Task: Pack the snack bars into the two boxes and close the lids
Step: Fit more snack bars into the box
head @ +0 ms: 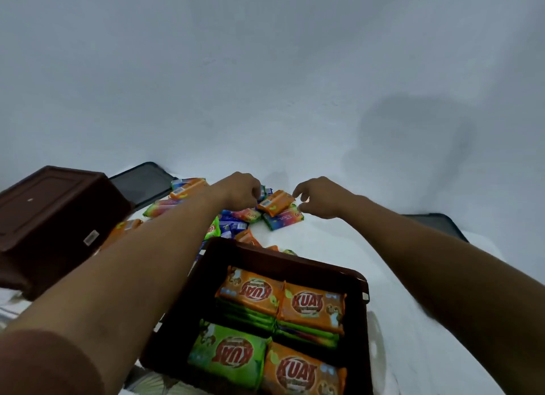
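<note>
Pinching orange bar (pixel 277 202) with left hand (pixel 237 192), right hand (pixel 323 198) loosely curled beside it, upturned box (pixel 53 214) at left

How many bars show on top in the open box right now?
4 in the open box: far-left orange bar, far-right orange bar, near-left green bar, near-right orange bar. More lie stacked beneath, mostly hidden.

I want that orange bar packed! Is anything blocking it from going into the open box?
Nothing visible blocks it. The orange bar lies on top of the loose bars, and some of those lie between it and the open box. Lifting it should clear them.
</note>
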